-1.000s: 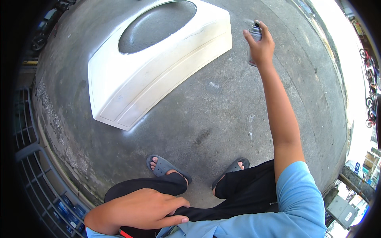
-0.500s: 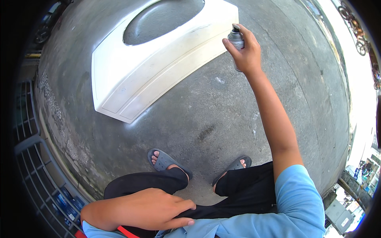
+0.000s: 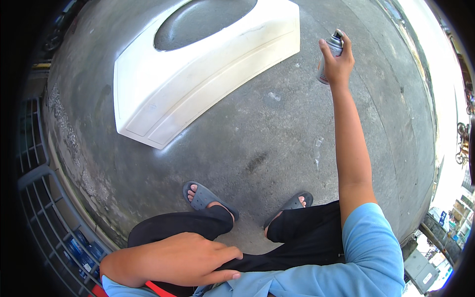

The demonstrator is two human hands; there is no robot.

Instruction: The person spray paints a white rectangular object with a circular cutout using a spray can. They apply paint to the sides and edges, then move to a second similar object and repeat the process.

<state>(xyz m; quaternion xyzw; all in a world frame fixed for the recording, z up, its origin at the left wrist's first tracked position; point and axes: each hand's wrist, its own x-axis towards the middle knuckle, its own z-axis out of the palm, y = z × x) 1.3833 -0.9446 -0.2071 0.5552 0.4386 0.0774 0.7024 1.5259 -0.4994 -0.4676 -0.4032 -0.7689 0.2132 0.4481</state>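
My right hand is wrapped round a grey spray can, index finger up at its black nozzle. The can is held slightly tilted over the ground, off the right end of a large white panel and not touching it. This panel lies on the ground, with a large oval cut-out and a long side bearing moulded lines; its far edge runs out of view. Across my lap, my left hand rests on the black trousers, thumb and forefinger apart, holding nothing.
White dust marks the concrete floor round the panel. A clear plastic scrap and a small pale scrap lie there. My feet wear grey sandals. At left stands a metal-barred rack with blue packages behind its bars.
My right hand has moved right with the spray can, away from the panel's right end. The left hand stays where it was.
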